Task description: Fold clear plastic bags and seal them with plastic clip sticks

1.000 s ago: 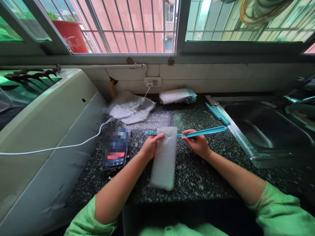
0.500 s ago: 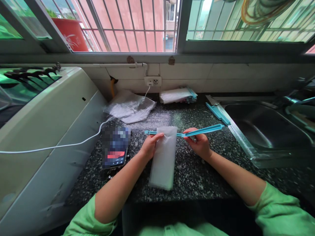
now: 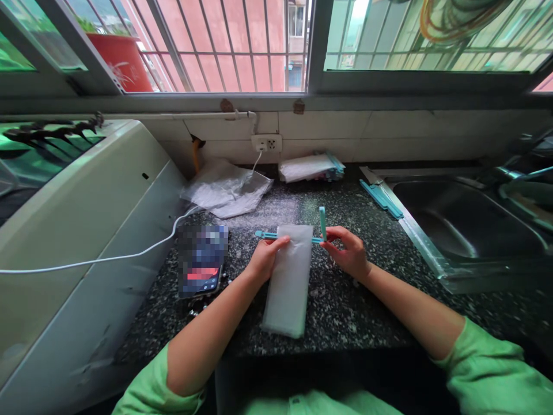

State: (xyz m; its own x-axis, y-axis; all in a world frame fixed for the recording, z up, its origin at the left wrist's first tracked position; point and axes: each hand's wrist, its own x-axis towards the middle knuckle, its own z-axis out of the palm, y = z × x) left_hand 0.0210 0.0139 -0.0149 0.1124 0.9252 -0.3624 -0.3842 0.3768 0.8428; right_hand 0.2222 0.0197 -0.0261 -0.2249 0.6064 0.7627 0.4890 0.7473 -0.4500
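Note:
My left hand (image 3: 264, 257) pinches the upper left edge of a folded clear plastic bag (image 3: 287, 288), thumb on top. One blue strip of a bag sealing clip (image 3: 322, 223) passes behind the bag and sticks out on both sides. Its other strip stands raised at the right end, near the hinge. My right hand (image 3: 347, 252) holds the clip by that hinge end, between thumb and fingers. The fingers beneath the bag are hidden.
A phone (image 3: 203, 259) lies left of my left arm. Loose plastic bags (image 3: 233, 187) and a bundle of bags with blue clips (image 3: 311, 168) lie by the wall. More blue clips (image 3: 381, 199) rest beside the sink (image 3: 436, 282). A white cable (image 3: 129, 255) crosses on the left.
The clip's free strip has swung up from pointing right to standing upright over the right hand. My left hand still holds the bag in nearly the same place.

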